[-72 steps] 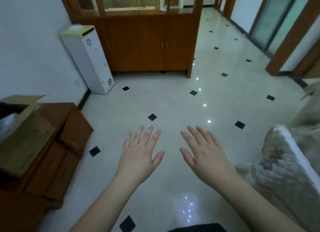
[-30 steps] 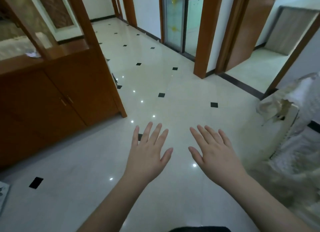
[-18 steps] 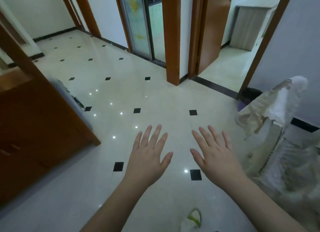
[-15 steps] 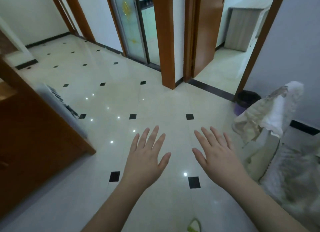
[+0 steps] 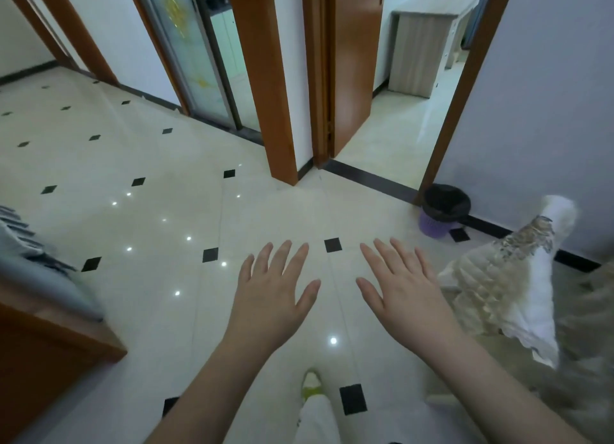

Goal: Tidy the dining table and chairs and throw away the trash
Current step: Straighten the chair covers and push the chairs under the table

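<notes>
My left hand [image 5: 272, 294] and my right hand [image 5: 405, 287] hover side by side over the tiled floor, palms down, fingers spread, holding nothing. A small purple trash bin [image 5: 443, 211] lined with a black bag stands on the floor against the wall, beyond and to the right of my right hand. No dining table or chairs appear in this view.
A covered piece of furniture with a white and gold cloth [image 5: 518, 287] stands at the right. A wooden cabinet corner [image 5: 43, 350] juts in at lower left. An open doorway [image 5: 398, 111] and a glass sliding door [image 5: 196, 51] lie ahead. My foot [image 5: 312, 384] shows at the bottom.
The view has swung to the right, from the cabinet and white box to the doorways. The purple bin has come into sight. Both hands stay spread and empty.
</notes>
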{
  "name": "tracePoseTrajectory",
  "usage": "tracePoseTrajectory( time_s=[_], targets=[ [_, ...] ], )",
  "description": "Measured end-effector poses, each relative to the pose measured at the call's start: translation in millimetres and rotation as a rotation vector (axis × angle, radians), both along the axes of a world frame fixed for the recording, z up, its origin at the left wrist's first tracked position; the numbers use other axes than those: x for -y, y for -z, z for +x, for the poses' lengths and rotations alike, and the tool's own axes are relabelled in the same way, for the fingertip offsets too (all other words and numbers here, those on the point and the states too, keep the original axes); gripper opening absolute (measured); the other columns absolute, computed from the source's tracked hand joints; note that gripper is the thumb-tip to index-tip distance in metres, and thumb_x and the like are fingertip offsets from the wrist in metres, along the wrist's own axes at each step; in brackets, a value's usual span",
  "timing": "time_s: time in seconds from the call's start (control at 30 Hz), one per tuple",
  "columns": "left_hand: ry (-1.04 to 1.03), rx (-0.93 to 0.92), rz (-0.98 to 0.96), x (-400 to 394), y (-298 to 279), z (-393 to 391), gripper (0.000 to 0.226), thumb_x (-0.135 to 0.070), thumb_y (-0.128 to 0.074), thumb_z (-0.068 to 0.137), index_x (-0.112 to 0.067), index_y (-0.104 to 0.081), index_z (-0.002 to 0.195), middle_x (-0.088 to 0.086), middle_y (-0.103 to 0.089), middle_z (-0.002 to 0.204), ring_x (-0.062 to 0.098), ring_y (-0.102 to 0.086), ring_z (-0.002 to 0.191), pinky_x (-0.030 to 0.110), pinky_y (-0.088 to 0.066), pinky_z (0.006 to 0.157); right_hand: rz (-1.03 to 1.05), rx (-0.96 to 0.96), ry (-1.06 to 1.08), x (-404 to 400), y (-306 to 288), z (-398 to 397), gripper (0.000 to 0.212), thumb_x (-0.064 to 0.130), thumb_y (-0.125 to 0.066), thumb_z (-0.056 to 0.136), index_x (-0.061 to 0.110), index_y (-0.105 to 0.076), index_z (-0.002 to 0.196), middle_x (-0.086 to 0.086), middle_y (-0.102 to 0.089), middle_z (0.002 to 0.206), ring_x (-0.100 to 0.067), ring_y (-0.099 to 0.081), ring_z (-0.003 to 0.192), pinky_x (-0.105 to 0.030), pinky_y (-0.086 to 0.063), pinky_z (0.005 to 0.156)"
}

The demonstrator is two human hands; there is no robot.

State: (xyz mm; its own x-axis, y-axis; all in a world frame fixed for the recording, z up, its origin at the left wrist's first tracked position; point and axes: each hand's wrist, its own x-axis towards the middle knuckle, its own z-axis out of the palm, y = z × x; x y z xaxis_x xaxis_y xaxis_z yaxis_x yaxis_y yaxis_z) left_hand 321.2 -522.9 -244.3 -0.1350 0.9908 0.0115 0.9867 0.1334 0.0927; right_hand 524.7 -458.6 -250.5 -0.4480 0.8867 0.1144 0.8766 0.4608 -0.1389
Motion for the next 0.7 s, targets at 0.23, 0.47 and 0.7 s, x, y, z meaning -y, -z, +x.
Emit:
tracePoseTrajectory(
  time_s=[0.23, 0.47, 0.7],
  targets=[
    [0.111, 0.036, 0.004, -133.1, 3.8, -36.0, 0.073, -0.065, 0.004, 0.085, -0.034, 0.005, 0.151, -0.006, -0.012, 0.16, 0.021, -0.006, 0.148, 0.043, -0.006, 0.118, 0.04, 0.093, 0.08, -114.5, -2.7, -24.8, 0.058, 0.051, -0.025, 0.094, 0.02, -0.049, 0.137, -0.006, -0.055, 0.136, -0.03, -0.045, 0.131, -0.045, -0.017, 0.11],
    [0.304, 0.018, -0.049, -281.4, -15.9, -16.0, 0.07, -0.065, -0.005, 0.09, -0.033, 0.009, 0.151, -0.004, 0.0, 0.162, 0.02, 0.003, 0.148, 0.046, -0.006, 0.119, -0.002, 0.118, 0.352, -227.2, -4.0, -3.2, 0.064, 0.055, -0.014, 0.093, 0.024, -0.037, 0.144, -0.003, -0.044, 0.146, -0.025, -0.032, 0.139, -0.04, -0.003, 0.114],
    [0.478, -0.041, -0.035, -424.9, -3.1, 42.8, 0.069, -0.067, -0.001, 0.09, -0.036, 0.003, 0.151, -0.004, -0.001, 0.162, 0.021, 0.003, 0.148, 0.046, -0.002, 0.119, -0.026, 0.082, 0.516, -320.2, 10.1, 50.0, 0.066, 0.055, -0.011, 0.092, 0.025, -0.038, 0.143, -0.003, -0.043, 0.147, -0.025, -0.031, 0.139, -0.039, -0.005, 0.115]
  ],
)
